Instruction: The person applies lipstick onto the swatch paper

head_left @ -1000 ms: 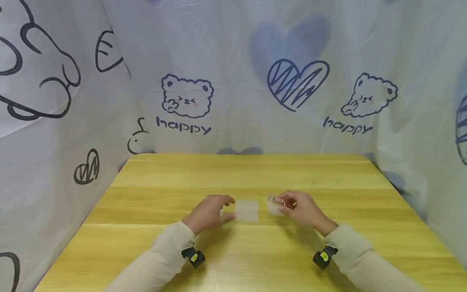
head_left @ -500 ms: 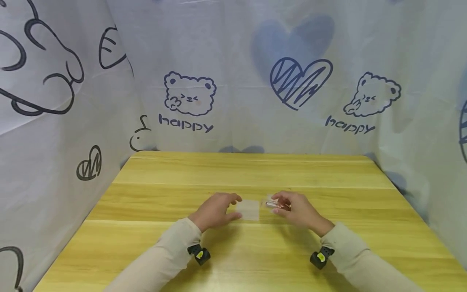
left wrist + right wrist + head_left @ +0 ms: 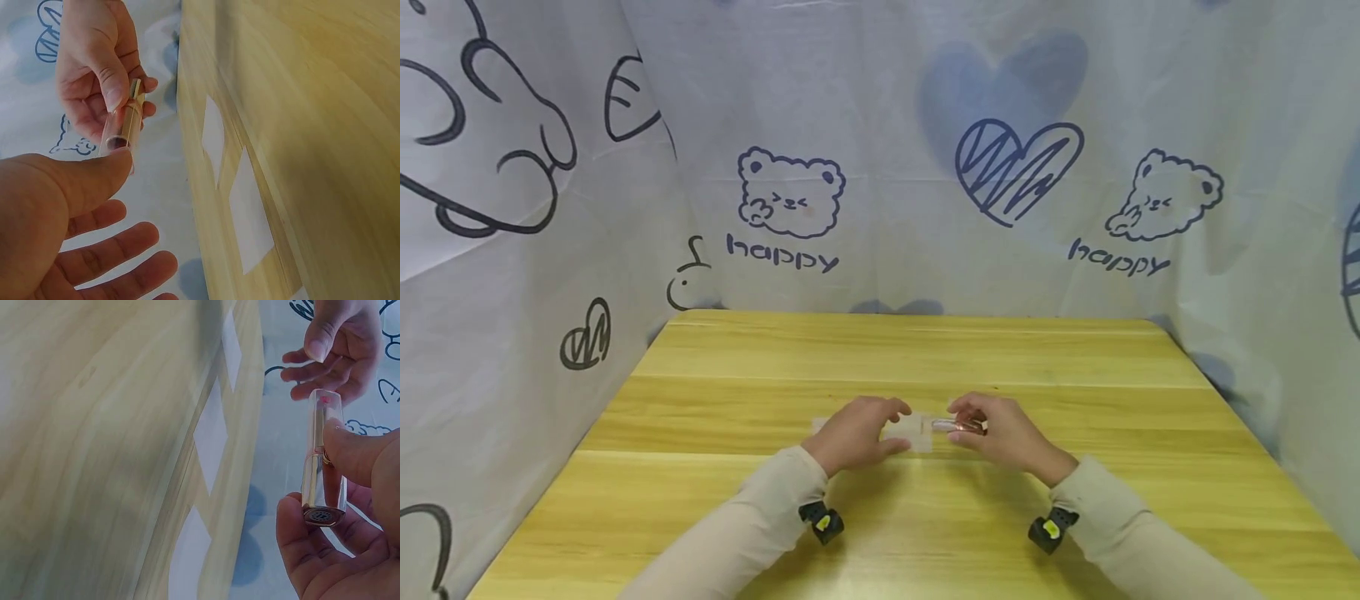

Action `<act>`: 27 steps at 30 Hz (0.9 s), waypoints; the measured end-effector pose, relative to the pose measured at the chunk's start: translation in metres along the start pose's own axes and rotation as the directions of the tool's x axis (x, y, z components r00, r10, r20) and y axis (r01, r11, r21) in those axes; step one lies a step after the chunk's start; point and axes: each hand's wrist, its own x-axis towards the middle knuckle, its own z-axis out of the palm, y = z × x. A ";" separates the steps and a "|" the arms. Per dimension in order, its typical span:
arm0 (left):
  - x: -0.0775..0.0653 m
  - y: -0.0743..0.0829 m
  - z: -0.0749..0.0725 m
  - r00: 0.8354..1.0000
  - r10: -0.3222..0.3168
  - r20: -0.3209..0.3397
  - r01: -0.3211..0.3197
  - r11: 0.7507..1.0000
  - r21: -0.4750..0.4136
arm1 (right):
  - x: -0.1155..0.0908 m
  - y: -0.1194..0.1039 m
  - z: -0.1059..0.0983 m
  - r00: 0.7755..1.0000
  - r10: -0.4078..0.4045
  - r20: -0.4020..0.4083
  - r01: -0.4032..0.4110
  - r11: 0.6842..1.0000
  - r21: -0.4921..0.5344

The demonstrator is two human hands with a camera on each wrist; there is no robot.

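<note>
A lipstick tube (image 3: 943, 425) with a shiny rose-gold base and a clear cap is held above the table in my right hand (image 3: 1009, 433). Thumb and fingers pinch it around the base, as the right wrist view shows, and the clear cap of the lipstick (image 3: 317, 415) points towards my left hand (image 3: 859, 435). That left hand has its fingers spread and thumb apart, holding nothing. In the left wrist view its thumb overlaps the cap end of the lipstick (image 3: 127, 119); whether they touch I cannot tell.
White paper squares lie in a row on the wooden table (image 3: 880, 350): one square (image 3: 917, 435) under the hands, others partly covered. In the right wrist view three squares (image 3: 211, 437) show. A patterned white cloth (image 3: 880, 167) hangs behind and at the sides.
Both hands have come closer together, the left moving right and the right moving left with the lipstick. The lipstick has turned to lie more level, cap towards the left hand.
</note>
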 end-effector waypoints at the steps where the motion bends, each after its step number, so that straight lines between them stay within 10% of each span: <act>1: 0.000 0.001 0.000 1.000 0.002 0.004 -0.002 1.000 -0.002 | 0.000 -0.001 0.001 1.000 -0.002 0.006 0.002 1.000 0.006; 27: 0.008 0.011 0.006 0.997 0.081 -0.010 -0.080 0.995 0.061 | 0.006 -0.016 0.008 0.998 -0.034 0.050 0.032 0.999 0.032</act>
